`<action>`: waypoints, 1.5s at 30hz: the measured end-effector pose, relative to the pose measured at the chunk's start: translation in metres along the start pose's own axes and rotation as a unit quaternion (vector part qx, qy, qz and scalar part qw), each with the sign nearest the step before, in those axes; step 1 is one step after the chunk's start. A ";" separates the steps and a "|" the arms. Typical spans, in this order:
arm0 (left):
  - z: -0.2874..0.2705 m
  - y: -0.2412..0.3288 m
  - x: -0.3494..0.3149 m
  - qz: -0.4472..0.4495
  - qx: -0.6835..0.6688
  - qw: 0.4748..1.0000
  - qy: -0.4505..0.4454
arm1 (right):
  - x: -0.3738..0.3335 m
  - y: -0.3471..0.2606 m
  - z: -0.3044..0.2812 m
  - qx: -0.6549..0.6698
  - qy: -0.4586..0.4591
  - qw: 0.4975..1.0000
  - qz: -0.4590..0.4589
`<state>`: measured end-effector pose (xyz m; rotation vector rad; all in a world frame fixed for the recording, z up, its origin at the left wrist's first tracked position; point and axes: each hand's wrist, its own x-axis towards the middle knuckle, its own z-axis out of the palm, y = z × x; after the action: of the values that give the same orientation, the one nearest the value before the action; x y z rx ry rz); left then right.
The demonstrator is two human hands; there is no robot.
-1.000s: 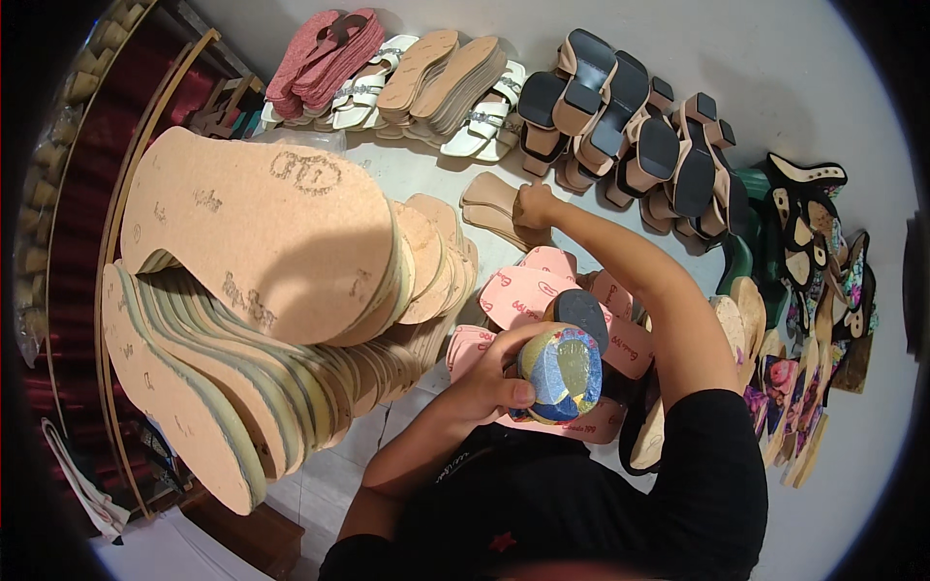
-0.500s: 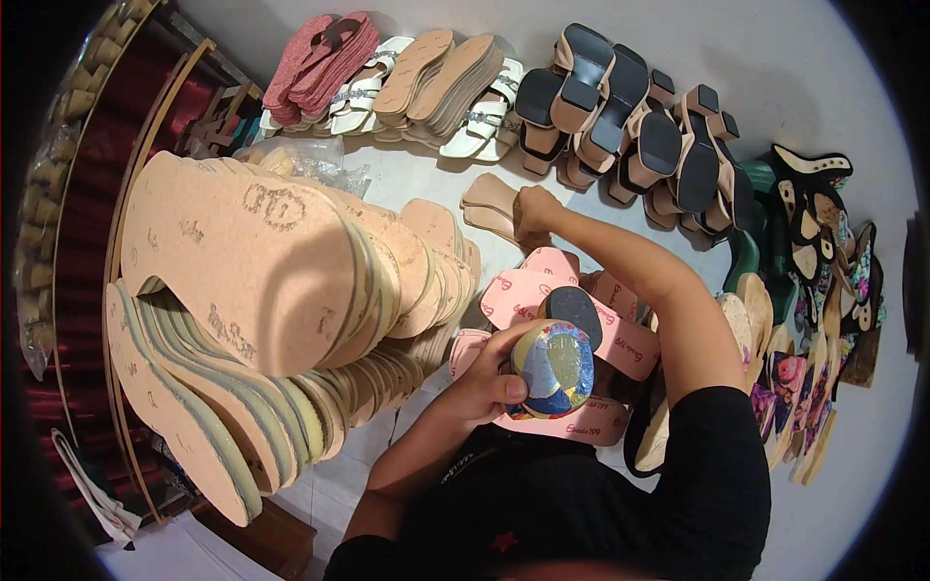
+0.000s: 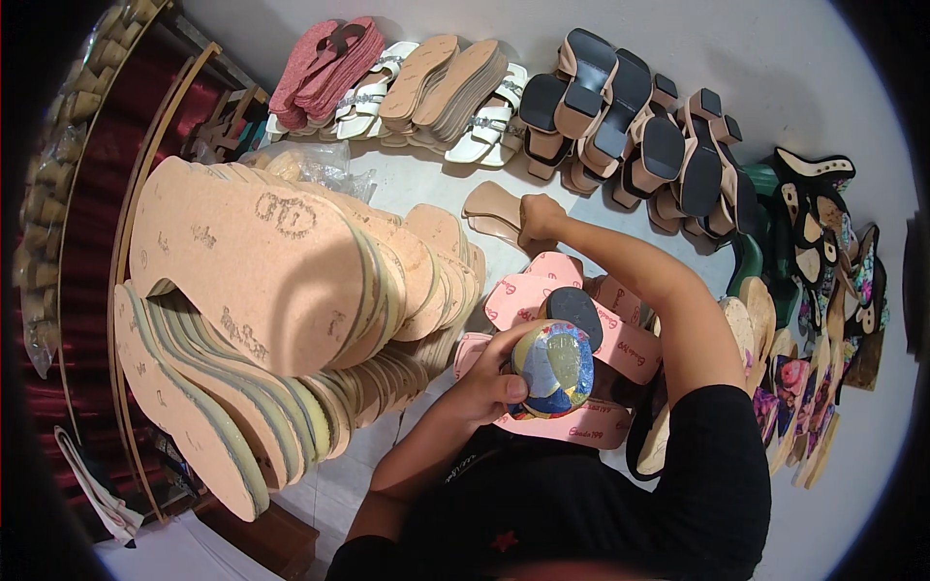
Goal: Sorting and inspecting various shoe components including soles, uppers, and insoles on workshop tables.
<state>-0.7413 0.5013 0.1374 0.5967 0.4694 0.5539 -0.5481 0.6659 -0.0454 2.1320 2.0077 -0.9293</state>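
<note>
My left hand (image 3: 484, 387) is wrapped around a rounded thing covered in shiny blue, yellow and multicoloured patches (image 3: 557, 368), held in front of my chest. Just beyond it shows a dark oval pad (image 3: 573, 312); whether the two are joined I cannot tell. Pink printed insoles (image 3: 625, 347) lie around and beneath them. Stretched out to the far side, my right hand (image 3: 541, 221) is closed against the end of a few smooth tan shoe pieces (image 3: 492, 205) on the white surface. Its fingertips are hidden, so what they grip does not show.
Tall stacks of beige insoles (image 3: 242, 261) fill the left. Along the back stand red soles (image 3: 325, 73), white sandals (image 3: 484, 126) and black-soled heeled shoes (image 3: 651, 160). Patterned sandals (image 3: 823, 213) and wooden-looking soles (image 3: 756, 320) crowd the right. A plastic bag (image 3: 320, 165) lies behind the stacks.
The whole view has shifted slightly. Both hands keep nearly the same place and grip.
</note>
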 end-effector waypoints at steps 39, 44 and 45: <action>-0.013 0.005 0.001 0.065 -0.097 0.981 -0.153 | -0.146 -0.069 -0.203 0.104 -0.200 0.920 -0.322; -0.006 -0.001 0.005 0.072 -0.100 0.978 -0.166 | -0.232 -0.064 -0.173 0.053 -0.091 0.908 -0.406; -0.005 -0.001 0.006 0.070 -0.099 0.978 -0.171 | -0.237 -0.063 -0.165 0.036 -0.058 0.915 -0.397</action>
<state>-0.7390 0.5065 0.1320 0.5212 0.0463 0.6093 -0.5361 0.5385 0.2209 1.1869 2.8396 -1.1702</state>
